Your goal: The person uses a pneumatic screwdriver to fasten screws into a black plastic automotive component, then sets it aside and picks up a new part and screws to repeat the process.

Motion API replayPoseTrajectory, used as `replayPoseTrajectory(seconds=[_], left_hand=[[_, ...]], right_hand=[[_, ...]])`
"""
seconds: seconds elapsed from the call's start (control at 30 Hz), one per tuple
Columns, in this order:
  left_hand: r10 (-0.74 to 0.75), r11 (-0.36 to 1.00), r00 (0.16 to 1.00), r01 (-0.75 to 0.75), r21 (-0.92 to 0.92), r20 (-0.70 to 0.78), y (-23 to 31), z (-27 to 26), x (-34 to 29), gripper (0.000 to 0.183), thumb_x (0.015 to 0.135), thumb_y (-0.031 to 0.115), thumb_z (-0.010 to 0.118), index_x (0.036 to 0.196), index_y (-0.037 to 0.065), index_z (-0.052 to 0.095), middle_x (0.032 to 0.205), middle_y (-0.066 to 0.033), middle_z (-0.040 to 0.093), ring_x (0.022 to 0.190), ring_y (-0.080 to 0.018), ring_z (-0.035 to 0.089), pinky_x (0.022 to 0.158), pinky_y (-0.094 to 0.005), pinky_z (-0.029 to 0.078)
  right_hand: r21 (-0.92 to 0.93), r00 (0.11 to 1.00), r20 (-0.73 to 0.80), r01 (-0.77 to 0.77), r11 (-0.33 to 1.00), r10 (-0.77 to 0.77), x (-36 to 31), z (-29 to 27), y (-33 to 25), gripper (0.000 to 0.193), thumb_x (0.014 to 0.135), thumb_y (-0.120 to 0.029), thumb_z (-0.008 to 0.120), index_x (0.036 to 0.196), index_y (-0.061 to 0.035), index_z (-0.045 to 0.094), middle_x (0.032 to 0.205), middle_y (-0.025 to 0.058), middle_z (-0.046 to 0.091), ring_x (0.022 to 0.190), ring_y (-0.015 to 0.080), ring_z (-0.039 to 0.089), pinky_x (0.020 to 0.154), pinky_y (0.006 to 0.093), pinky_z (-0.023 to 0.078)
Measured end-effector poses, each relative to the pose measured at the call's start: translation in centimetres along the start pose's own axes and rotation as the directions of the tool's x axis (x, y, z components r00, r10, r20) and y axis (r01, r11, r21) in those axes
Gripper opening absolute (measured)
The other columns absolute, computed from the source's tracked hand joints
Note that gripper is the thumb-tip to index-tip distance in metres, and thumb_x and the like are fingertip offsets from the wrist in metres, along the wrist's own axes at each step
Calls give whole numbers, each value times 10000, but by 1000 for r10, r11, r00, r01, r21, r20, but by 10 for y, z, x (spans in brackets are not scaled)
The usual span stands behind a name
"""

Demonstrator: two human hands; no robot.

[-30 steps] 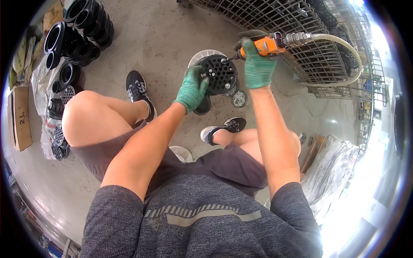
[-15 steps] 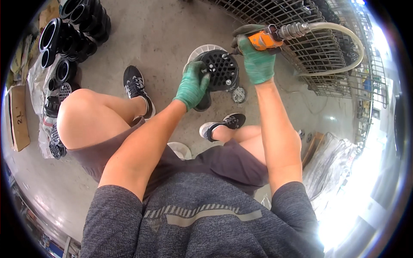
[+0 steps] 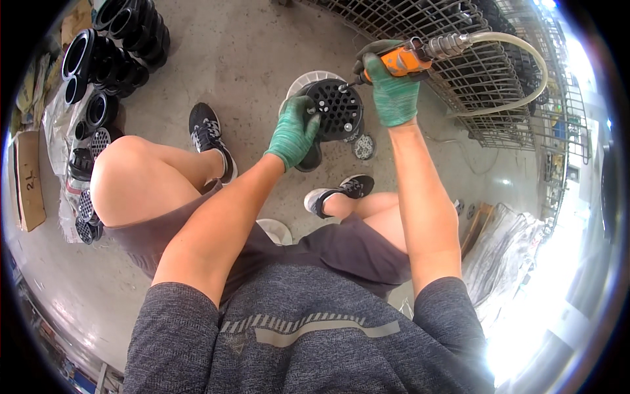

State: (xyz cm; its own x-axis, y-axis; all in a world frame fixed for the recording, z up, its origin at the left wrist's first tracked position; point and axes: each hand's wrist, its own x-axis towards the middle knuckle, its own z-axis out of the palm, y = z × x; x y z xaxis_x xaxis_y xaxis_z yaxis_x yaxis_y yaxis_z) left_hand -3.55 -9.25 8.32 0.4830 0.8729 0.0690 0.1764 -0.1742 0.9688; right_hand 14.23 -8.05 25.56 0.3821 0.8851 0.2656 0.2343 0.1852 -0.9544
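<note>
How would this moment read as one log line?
left hand: gripping black perforated part | right hand: holding orange power tool | tool bit: at part's upper edge | pale hose: connected to tool

The person's left forearm (image 3: 228,213) slants inward, its green-gloved left hand (image 3: 293,132) gripping; the right forearm (image 3: 421,187) extends nearly straight ahead, its green-gloved right hand (image 3: 394,95) curled tight.

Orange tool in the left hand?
No, the right hand grips the orange tool, while the left hand holds the black perforated part.
</note>
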Motion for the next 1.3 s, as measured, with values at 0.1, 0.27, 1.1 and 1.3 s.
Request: replayPoseTrajectory(seconds=[0.1,0.27,1.1,1.3], left_hand=[[-6,1000,1000,6,-8,-3,-1,0,0,398,995,75,613,1353,28,446,1211,-149,559,1064,-254,560,1024,-347,457],[11,1000,1000,-11,-17,-9,-5,0,-1,400,990,70,620,1348,30,447,1198,-138,556,1060,-245,556,1017,-341,458],[15,998,1000,-15,-59,9,-7,2,0,418,985,57,627,1360,36,442,1219,-123,550,1069,-218,553,1007,-325,460],[-2,999,1000,3,-51,19,-5,1,0,418,987,62,630,1359,39,441,1230,-125,549,1087,-217,551,1011,-326,462]], right_hand=[[52,1000,-10,-26,998,27,2,0,4,160,864,-35,745,1006,-67,677,882,13,714,759,99,682,673,249,569],[83,998,-22,-57,995,59,1,3,-1,165,866,-37,745,1013,-67,677,870,28,719,755,116,697,655,260,582],[26,999,-18,37,999,-36,1,2,0,161,886,-9,716,1033,-65,681,895,27,724,766,111,693,667,264,590],[84,998,-66,-17,996,22,-3,1,2,169,884,-6,718,1039,-64,681,910,21,717,768,111,686,683,267,588]])
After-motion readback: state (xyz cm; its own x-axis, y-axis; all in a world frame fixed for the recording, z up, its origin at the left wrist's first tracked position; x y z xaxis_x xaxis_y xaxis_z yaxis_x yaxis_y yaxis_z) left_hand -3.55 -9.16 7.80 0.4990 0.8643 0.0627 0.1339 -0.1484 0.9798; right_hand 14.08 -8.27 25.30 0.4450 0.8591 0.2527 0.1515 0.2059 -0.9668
